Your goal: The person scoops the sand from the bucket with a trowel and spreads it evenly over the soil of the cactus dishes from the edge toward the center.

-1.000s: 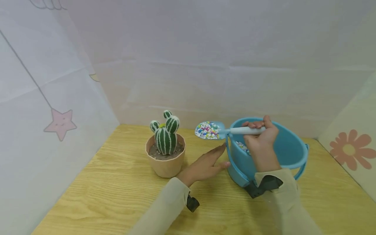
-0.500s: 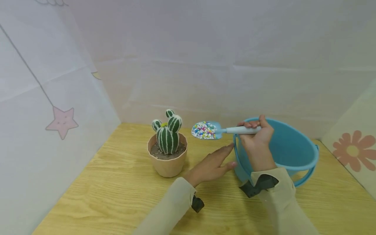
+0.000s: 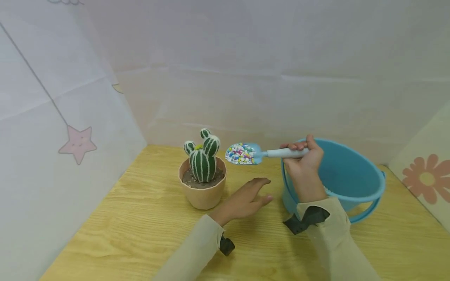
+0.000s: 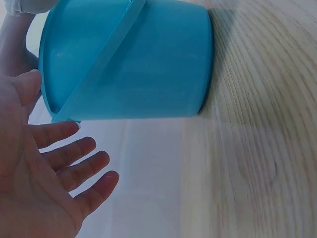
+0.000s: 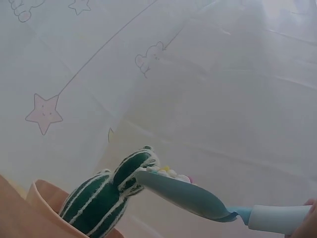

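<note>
White-handled blue scoop, multicoloured pebbles

I'm getting soft, flat light on the head cam, mod. bright, w/ the backdrop greyish up top and only faint, fuzzy-edged shadows on the surface near the sleeves. Detail's a bit soft there. L wrist feed looks cooler, bluish, w/ a dim shadow by the bucket base and a pale, washed-out surface. R wrist pic's hazy, low contrast; brightest glare I see is backdrop, upper-right corner, and the scoop underside's shaded.
</note>
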Demonstrator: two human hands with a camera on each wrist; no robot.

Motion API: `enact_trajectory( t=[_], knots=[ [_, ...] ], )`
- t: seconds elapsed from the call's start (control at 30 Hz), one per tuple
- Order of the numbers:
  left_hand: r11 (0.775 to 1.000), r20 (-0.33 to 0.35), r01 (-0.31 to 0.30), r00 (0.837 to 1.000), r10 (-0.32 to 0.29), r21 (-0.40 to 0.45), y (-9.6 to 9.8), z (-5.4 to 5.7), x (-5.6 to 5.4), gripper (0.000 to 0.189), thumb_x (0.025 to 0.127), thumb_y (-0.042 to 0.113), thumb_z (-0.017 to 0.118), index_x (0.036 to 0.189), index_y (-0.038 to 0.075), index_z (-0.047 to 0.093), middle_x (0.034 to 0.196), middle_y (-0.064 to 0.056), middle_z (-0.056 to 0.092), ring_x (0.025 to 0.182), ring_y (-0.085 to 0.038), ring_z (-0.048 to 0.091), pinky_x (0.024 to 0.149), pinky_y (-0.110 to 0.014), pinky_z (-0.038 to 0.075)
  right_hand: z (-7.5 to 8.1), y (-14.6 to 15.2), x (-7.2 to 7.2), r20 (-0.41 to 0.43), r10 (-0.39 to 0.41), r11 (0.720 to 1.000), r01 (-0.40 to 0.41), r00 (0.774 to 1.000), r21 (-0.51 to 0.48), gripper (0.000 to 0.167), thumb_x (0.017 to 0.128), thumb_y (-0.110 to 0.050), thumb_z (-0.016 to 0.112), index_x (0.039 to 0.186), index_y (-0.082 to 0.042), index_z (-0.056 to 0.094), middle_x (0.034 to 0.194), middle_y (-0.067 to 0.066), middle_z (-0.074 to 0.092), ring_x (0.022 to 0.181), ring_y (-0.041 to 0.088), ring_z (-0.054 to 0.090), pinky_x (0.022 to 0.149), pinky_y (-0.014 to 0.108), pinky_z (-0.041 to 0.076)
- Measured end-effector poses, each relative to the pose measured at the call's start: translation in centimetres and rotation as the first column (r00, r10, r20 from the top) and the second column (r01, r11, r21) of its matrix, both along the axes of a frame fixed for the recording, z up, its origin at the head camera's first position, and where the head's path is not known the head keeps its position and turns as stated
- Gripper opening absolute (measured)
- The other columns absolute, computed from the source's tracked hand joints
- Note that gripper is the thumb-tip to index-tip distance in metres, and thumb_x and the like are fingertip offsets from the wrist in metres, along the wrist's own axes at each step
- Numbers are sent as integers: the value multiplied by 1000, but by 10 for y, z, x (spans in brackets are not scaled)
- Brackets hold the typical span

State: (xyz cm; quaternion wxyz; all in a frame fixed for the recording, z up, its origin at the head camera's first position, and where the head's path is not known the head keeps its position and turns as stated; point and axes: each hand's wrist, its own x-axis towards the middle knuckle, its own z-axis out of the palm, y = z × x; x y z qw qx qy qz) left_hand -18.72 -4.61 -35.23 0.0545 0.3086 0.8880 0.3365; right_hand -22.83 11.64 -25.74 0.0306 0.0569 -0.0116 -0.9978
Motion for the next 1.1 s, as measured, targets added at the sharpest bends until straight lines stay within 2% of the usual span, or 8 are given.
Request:
enact_trajectory(
  t=[0.17, 0.33, 0.57, 0.83, 1.0, 1.1],
  knots=[
    [999, -20, -37, 999, 37, 21, -10, -1, 3, 54, 102, 43, 36, 146, 11, 35, 151, -7, 35, 140, -22, 33, 113, -38, 32, 2, -5, 2, 3, 19, 1000, -19, 1000, -5, 45, 101, -27, 47, 63, -5, 37, 52, 10, 37, 45, 24, 33, 61, 33, 31],
    [998, 6, -58, 998, 58, 13, -16, -3, 3, 56, 101, 47, 35, 147, 13, 33, 151, -5, 34, 140, -21, 32, 113, -39, 32, 2, -12, 4, 21, 8, 1000, -9, 1000, 10, 42, 101, -25, 47, 65, -6, 37, 52, 8, 36, 46, 23, 33, 61, 32, 30],
    [995, 0, -75, 997, 75, 69, -26, -15, 8, 52, 102, 39, 39, 144, 8, 37, 147, -7, 39, 138, -22, 36, 111, -39, 34, -1, -23, 5, 35, 11, 997, -13, 999, 78, 43, 102, -26, 44, 65, -6, 37, 52, 7, 36, 48, 22, 33, 62, 30, 29],
    [987, -60, -95, 993, 104, 132, -43, -21, 19, 46, 102, 31, 45, 138, 3, 41, 139, -15, 46, 132, -28, 42, 108, -43, 37, -7, -28, 5, 89, -16, 990, 3, 996, 142, 46, 101, -26, 46, 60, -6, 36, 50, 6, 37, 47, 21, 35, 63, 31, 31],
    [980, -103, -94, 988, 113, 175, -59, -15, 33, 46, 101, 28, 49, 138, 2, 42, 135, -15, 51, 125, -29, 48, 103, -44, 41, -10, -30, 7, 89, -32, 987, 17, 996, 159, 44, 101, -26, 46, 62, -6, 37, 52, 6, 37, 48, 21, 34, 64, 31, 31],
    [971, -180, -84, 976, 125, 224, -71, -10, 39, 39, 101, 29, 48, 129, 2, 51, 124, -12, 58, 113, -26, 55, 93, -40, 48, -10, -32, 8, 80, -42, 984, 28, 996, 175, 43, 101, -25, 46, 63, -7, 37, 53, 6, 37, 49, 21, 34, 65, 31, 31]
  ],
)
